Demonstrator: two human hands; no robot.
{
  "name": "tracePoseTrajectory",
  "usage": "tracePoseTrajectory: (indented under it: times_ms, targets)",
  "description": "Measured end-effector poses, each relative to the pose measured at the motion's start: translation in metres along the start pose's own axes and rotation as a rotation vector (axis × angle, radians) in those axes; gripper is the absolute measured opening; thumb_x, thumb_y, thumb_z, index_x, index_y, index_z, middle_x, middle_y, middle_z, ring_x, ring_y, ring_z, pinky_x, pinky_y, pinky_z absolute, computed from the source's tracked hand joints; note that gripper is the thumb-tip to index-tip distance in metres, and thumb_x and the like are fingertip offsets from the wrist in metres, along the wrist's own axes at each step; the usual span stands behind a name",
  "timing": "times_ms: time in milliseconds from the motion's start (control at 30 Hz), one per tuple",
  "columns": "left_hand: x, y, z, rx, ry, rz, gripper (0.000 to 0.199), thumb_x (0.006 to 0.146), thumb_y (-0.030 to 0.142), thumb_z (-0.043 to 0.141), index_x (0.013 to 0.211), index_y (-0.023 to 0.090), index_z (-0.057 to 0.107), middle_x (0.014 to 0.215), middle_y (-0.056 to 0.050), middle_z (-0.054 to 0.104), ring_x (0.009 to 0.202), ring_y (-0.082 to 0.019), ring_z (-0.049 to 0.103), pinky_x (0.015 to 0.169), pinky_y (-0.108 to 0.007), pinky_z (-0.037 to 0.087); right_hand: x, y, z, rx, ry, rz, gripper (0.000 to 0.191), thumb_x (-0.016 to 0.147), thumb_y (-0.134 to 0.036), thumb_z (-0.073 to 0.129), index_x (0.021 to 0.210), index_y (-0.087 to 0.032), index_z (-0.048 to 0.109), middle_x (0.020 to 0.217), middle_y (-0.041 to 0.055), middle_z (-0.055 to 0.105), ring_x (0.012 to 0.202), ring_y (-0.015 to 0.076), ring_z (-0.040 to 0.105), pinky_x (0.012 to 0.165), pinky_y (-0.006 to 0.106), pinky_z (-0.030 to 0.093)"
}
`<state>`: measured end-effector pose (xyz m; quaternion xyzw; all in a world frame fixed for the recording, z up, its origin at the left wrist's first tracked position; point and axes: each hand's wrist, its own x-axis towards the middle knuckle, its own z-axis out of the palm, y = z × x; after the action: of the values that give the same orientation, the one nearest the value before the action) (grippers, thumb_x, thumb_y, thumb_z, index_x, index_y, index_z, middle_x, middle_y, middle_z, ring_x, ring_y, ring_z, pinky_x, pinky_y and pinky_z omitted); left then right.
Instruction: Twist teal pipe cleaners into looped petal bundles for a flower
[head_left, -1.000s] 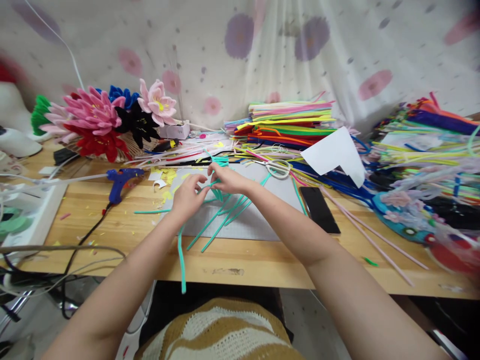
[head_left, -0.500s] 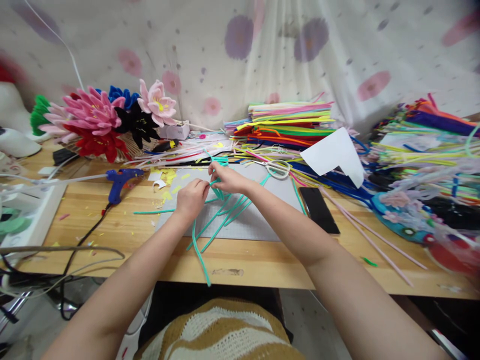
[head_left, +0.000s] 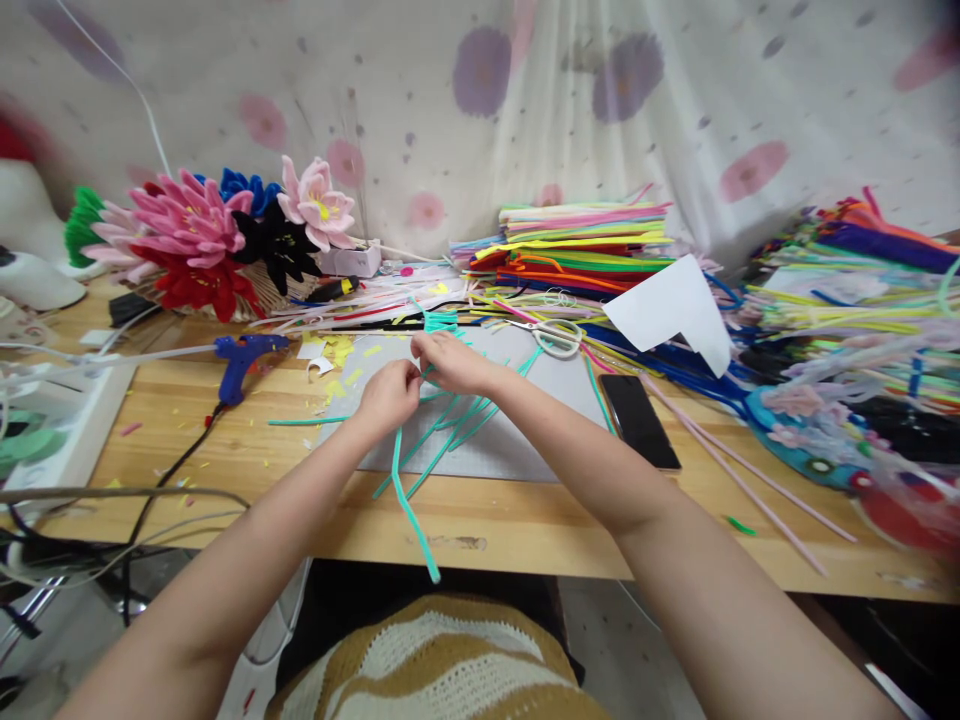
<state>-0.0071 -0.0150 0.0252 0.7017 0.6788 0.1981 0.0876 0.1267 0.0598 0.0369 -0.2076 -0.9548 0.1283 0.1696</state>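
Note:
My left hand [head_left: 391, 393] is pinched closed on a turquoise pipe cleaner [head_left: 406, 508], whose long tail hangs down over the table's front edge. Right beside it, my right hand [head_left: 452, 363] has its fingers closed on turquoise pipe cleaner too, though the fingertips hide the exact grip. Several loose turquoise pipe cleaners [head_left: 442, 447] lie crossed on the grey board [head_left: 517, 447] below my hands. Just behind the right hand is a small row of turquoise bends [head_left: 441, 321]. Scissors [head_left: 556, 337] with pale handles rest at the board's back edge.
A blue glue gun [head_left: 238, 365] lies to the left, its cord trailing forward. Pipe cleaner flowers [head_left: 187, 225] stand behind it. Stacked coloured pipe cleaners [head_left: 581, 240] fill the back. On the right are a phone [head_left: 640, 420], white paper [head_left: 671, 310] and a blue decorated piece [head_left: 799, 430].
My hands have drawn closer together and turned, so the turquoise loops under the fingers are now mostly covered. The hanging tail has swung slightly right and lower.

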Motion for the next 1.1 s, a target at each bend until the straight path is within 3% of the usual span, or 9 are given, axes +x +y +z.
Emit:
tracePoseTrajectory:
  times_ms: [200, 767, 1000, 1100]
  targets:
    - [0.001, 0.001, -0.004, -0.018, -0.04, -0.008, 0.018, 0.079, 0.031, 0.051, 0.078, 0.017, 0.061, 0.081, -0.008, 0.066, 0.074, -0.021, 0.059, 0.062, -0.03, 0.04, -0.004, 0.005, 0.003, 0.025, -0.003, 0.039, 0.025, 0.072, -0.013, 0.054, 0.095, -0.014, 0.044, 0.079, 0.0058, 0.06, 0.084, 0.0195, 0.053, 0.079, 0.03, 0.033]
    - [0.006, 0.0, -0.001, -0.011, -0.068, -0.002, 0.015, 0.081, 0.024, 0.045, 0.077, 0.017, 0.058, 0.076, -0.008, 0.064, 0.073, -0.02, 0.058, 0.062, -0.029, 0.039, -0.006, -0.001, -0.004, 0.114, 0.007, 0.074, 0.03, 0.069, -0.007, 0.054, 0.097, -0.014, 0.044, 0.081, 0.0046, 0.059, 0.084, 0.0171, 0.052, 0.076, 0.028, 0.032]
    - [0.006, -0.01, 0.001, -0.274, -0.137, -0.017, 0.016, 0.078, 0.03, 0.048, 0.075, 0.017, 0.057, 0.066, -0.002, 0.06, 0.06, -0.014, 0.053, 0.057, -0.026, 0.039, -0.009, 0.009, -0.003, 0.159, -0.05, 0.123, 0.032, 0.07, -0.013, 0.059, 0.1, -0.014, 0.047, 0.084, 0.0049, 0.06, 0.091, 0.0187, 0.049, 0.078, 0.03, 0.035]
    - [0.006, -0.016, 0.002, -0.451, -0.207, -0.096, 0.016, 0.075, 0.031, 0.048, 0.071, 0.017, 0.056, 0.057, 0.002, 0.052, 0.047, -0.011, 0.045, 0.048, -0.024, 0.036, -0.013, 0.013, -0.004, 0.209, 0.051, 0.119, 0.035, 0.07, -0.018, 0.062, 0.102, -0.014, 0.049, 0.101, 0.0086, 0.059, 0.102, 0.0199, 0.046, 0.087, 0.033, 0.035]
